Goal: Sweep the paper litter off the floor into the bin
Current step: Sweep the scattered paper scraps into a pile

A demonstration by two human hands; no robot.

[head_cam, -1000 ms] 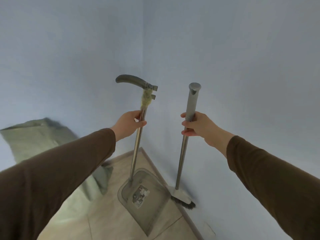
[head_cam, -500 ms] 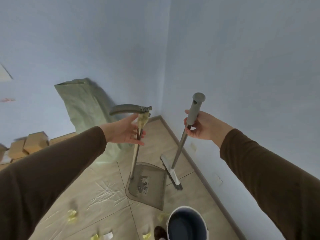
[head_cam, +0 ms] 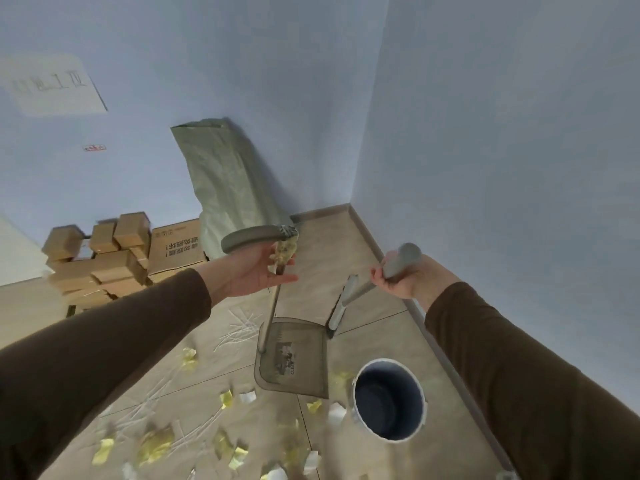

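I stood in a corner of blue walls, both arms in brown sleeves stretched out over a tiled floor. My left hand held the long-handled dustpan just under its curved grip, thumb and fingers loosely curled round the shaft beside a wad of yellowish wrapping. My right hand was clamped round the top of the broom, whose head pointed down toward the floor just beyond the pan's far edge. The paper litter, yellow and white scraps, lay scattered across the tiles nearest me, some of it just beside the pan and the bin. The bin, round with a dark inside, stood open near the right-hand wall.

As I judged it, the loose left grip could let the pan swing or twist. A wide broom stroke might knock the bin over, since it stood so close. Light scraps could also skip past the pan's lip.

A label on the pan's floor was too blurred to read. A cardboard box among stacked cartons by the left wall carried upside-down print I could not make out, and a white sheet on the wall showed only smeared characters.
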